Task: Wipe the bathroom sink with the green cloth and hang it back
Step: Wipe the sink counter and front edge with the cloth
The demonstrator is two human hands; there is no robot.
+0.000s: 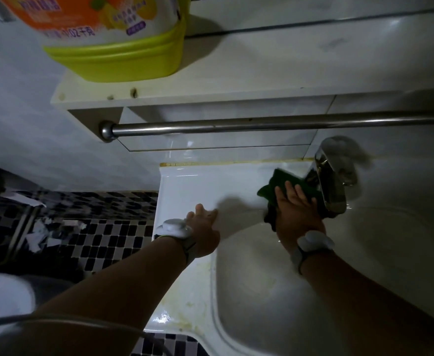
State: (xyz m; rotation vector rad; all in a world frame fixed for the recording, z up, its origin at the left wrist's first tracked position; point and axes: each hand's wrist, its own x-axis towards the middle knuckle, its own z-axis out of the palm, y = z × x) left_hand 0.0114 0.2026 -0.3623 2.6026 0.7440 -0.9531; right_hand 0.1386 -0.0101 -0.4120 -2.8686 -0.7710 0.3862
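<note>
Right hand: your right hand (297, 214) lies flat on the green cloth (282, 187), fingers spread and pressing it down rather than curled around it.
Green cloth: it sits on the back ledge of the sink (185, 191), just left of the chrome faucet (331, 181) and touching its base; a darker fold hangs over the edge toward the basin under your palm.
Left hand: your left hand (203, 224) rests on the sink's flat left rim, fingers loosely extended and holding nothing.
Wrists: you wear a white wristband device (176, 228) on the left wrist and another one (313, 244) on the right.
Sink basin: the bowl (262, 291) looks empty, with yellowish stains on the rim at its left and near edge; whether water stands in it you cannot tell in this dim light.
Towel bar: the steel towel bar (236, 125) above the sink is bare.
Shelf: the white shelf (210, 78) carries a yellow-green detergent jug (113, 42) with an orange label; its contents are not visible.
Floor: black-and-white mosaic tiles (102, 227) with scraps of paper (46, 235) on the left.
</note>
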